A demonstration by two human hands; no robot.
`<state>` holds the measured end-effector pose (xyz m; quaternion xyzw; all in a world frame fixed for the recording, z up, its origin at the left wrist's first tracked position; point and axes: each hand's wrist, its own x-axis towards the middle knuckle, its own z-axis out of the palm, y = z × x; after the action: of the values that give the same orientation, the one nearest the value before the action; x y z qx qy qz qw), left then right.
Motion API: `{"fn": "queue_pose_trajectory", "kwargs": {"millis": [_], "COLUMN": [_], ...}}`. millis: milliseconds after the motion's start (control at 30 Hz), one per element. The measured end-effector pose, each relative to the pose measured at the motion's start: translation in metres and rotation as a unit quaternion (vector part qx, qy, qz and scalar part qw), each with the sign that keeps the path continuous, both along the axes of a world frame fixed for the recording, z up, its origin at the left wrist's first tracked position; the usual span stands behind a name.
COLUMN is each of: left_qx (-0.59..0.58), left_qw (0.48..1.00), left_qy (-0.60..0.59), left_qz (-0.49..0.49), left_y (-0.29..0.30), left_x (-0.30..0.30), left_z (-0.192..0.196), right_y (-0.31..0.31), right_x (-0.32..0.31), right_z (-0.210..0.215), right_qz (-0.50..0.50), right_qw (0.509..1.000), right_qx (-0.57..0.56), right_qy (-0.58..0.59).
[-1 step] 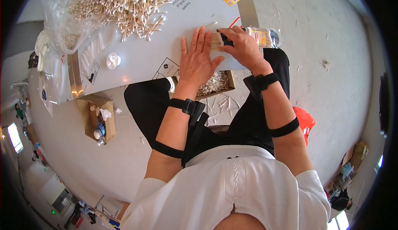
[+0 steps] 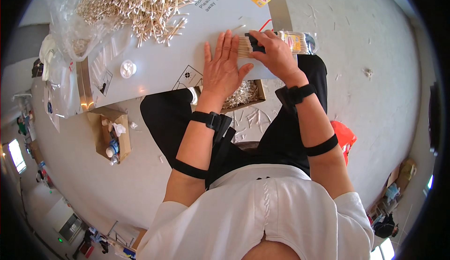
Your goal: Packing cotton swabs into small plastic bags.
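My left hand (image 2: pixel 224 68) lies flat on the grey table (image 2: pixel 178 58), fingers apart and holding nothing. Its fingertips rest beside the ends of a small bundle of wooden cotton swabs (image 2: pixel 243 48). My right hand (image 2: pixel 275 54) grips that bundle from the right, with a dark band around the sticks. Just past the hand lies a clear plastic packet (image 2: pixel 301 42) with a yellow and red label. A large loose pile of cotton swabs (image 2: pixel 136 0) covers the far left of the table.
A crumpled clear plastic bag (image 2: pixel 70 30) and a small white cap (image 2: pixel 127 68) sit at the table's left. An open cardboard box of swabs (image 2: pixel 243 95) is below the table edge, another box (image 2: pixel 112 138) stands on the floor to the left, and an orange object (image 2: pixel 344 136) is on the right.
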<state>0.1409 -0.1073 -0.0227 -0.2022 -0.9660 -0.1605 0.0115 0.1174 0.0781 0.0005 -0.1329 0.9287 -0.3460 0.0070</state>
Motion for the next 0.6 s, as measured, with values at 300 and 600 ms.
{"fn": "queue_pose_trajectory", "kwargs": {"millis": [300,600], "left_qx": [-0.001,-0.011], "left_qw": [1.0,1.0], "left_qy": [0.01,-0.015], "left_qz": [0.005,0.021], "left_y": [0.002,0.005], "left_x": [0.0,0.002], "left_z": [0.0,0.002], "right_y": [-0.017,0.009], "right_x": [0.041,0.035], "right_z": [-0.009,0.011], "right_qz": [-0.052,-0.071], "right_qw": [0.993,0.976], "right_qx": [0.05,0.154], "right_qy": [0.089,0.14]}}
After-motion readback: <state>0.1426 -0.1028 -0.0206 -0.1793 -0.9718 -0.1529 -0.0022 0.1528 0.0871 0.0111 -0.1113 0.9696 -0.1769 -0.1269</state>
